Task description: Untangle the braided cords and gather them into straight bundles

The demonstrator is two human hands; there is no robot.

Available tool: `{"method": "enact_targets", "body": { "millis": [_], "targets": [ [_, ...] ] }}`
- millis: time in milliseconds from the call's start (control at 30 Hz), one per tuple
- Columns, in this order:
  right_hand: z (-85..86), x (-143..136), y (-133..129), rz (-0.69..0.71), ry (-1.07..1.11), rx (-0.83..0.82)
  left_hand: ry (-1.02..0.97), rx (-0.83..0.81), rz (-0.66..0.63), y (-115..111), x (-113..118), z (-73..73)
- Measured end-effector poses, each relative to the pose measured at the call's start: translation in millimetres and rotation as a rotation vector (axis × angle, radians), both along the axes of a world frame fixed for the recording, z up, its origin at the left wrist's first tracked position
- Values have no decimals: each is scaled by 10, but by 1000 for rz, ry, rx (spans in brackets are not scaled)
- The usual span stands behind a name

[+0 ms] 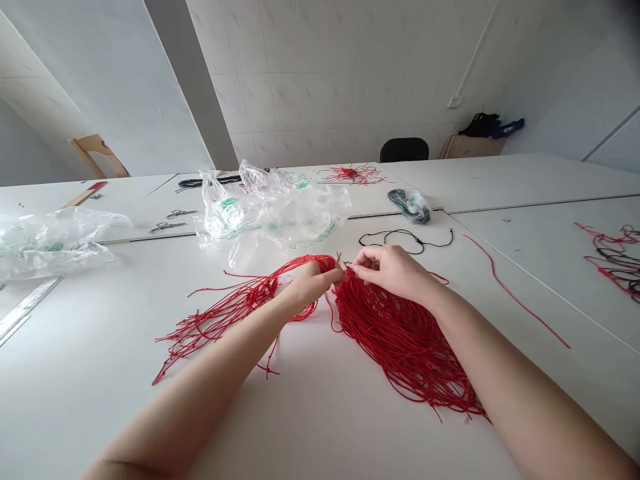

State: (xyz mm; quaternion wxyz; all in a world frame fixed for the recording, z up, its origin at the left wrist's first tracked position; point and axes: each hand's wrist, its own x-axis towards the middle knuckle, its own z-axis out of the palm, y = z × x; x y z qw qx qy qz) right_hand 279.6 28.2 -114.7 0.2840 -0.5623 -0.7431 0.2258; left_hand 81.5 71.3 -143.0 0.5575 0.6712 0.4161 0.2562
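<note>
Two bundles of thin red cords lie on the white table. My left hand (317, 283) is closed round the looped end of the left bundle (245, 297), whose knotted tails spread toward the left. At the top end of the larger right bundle (400, 333), my right hand (377, 267) has its thumb and index finger pinched together; what is between the fingertips is too small to make out. The fingertips of both hands are close to each other but apart. Part of the right bundle is hidden behind my right forearm.
Clear plastic bags (280, 207) lie beyond the hands, with scissors (170, 223) to their left. A black cord (415, 240), a bagged dark bundle (410, 205) and a single red cord (510, 290) lie right. More cords (617, 260) sit far right.
</note>
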Motion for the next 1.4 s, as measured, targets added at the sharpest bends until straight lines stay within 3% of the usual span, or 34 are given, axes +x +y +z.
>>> {"method": "enact_targets", "body": {
  "millis": [133,800,1200,1400],
  "targets": [
    [20,62,-10,12,58,-118,8,19,-4,35,-30,-23],
    [-79,-56,19,8,11,-107,69,103,-3,-73,-11,71],
    [-63,-278,14,-99,-68,-43,21,31,28,24,-36,-42],
    [-80,-72,51,70,100,-175,-19,-13,-28,-2,-42,49]
  ]
}}
